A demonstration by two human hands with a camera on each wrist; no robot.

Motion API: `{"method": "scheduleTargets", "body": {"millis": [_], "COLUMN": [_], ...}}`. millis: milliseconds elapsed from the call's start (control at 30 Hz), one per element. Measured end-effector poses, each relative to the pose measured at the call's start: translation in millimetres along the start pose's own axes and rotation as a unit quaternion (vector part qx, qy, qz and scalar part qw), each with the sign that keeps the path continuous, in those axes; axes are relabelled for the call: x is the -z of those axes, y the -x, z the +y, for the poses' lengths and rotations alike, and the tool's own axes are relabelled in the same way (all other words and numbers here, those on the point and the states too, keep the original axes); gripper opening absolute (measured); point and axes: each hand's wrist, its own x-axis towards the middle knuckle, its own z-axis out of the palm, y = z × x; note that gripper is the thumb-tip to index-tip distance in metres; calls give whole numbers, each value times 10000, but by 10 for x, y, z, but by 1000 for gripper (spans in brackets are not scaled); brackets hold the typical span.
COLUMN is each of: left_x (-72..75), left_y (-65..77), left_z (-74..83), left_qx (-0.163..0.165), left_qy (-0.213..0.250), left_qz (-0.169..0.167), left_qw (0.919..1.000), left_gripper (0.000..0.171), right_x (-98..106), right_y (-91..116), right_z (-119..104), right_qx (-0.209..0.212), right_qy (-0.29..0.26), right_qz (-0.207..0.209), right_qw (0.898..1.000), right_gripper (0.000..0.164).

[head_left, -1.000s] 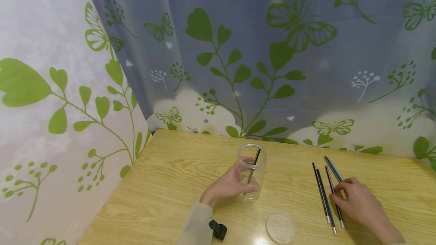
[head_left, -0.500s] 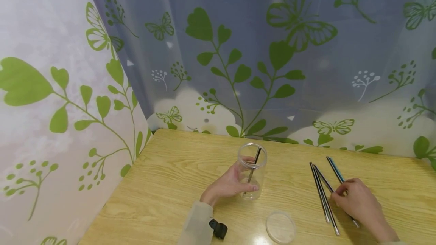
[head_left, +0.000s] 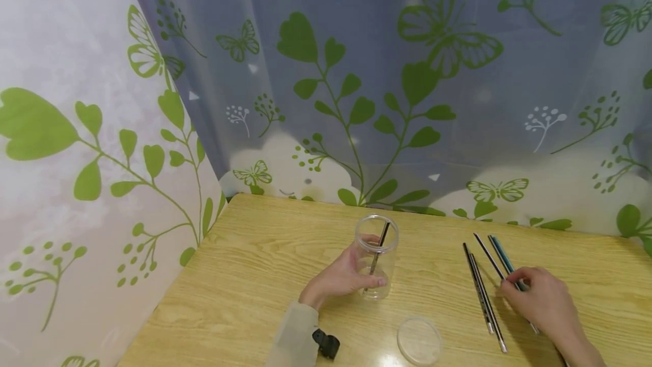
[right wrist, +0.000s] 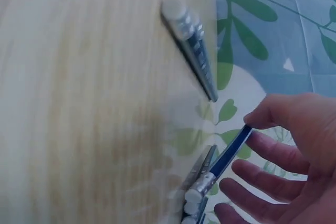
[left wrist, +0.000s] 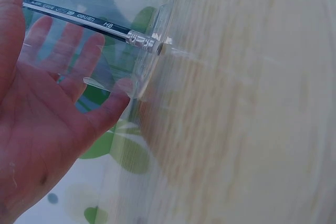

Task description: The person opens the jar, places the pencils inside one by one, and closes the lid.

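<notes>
My left hand (head_left: 338, 276) grips a clear plastic jar (head_left: 389, 262) that stands upright and open on the table. One dark pencil (head_left: 380, 245) leans inside it; the left wrist view shows its silver ferrule at the jar's base and "HB" on its barrel. Between thumb and index finger my right hand (head_left: 545, 304) pinches a dark blue pencil (right wrist: 230, 153), eraser end pointing down and its other fingers loosely spread. Right beside and beneath it lie more pencils, one teal (head_left: 501, 251). To the left, two black pencils (head_left: 483, 298) lie close together.
A round clear lid (head_left: 420, 341) lies flat on the wooden table (head_left: 244, 276) between jar and pencils. A black wrist-camera mount (head_left: 327, 344) sits on the left sleeve. Patterned curtains (head_left: 326, 101) rise along the table's back and left edges.
My right hand has pinched a pencil and shifted it rightward, away from the two black pencils and over beside the teal one. The left hand and jar have stayed put.
</notes>
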Motion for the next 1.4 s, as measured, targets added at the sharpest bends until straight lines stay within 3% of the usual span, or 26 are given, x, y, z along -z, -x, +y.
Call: {"method": "scheduleTargets", "body": {"millis": [333, 567, 967, 1133, 1400], "left_x": [1, 3, -5, -3, 2], "left_y": [-6, -6, -8, -10, -9], "left_z": [-13, -8, -16, -21, -14], "left_qx": [27, 61, 46, 14, 11], "left_qy": [27, 45, -3, -8, -16], "left_qz": [-5, -1, 8, -6, -18], "left_qw": [10000, 10000, 10000, 10000, 10000], "left_gripper": [79, 79, 79, 79, 78], "right_x": [58, 85, 95, 72, 95], "right_y": [53, 113, 123, 126, 132], "right_z": [-166, -292, -498, -578, -669], "right_qx": [-52, 167, 565, 767, 892], "right_qy": [-445, -753, -1100, -1439, -1823], "right_qz": [611, 1322, 1808, 1967, 1878], "right_qw": [9971, 9882, 9757, 9668, 9610], "right_gripper": [25, 18, 11, 21, 43]}}
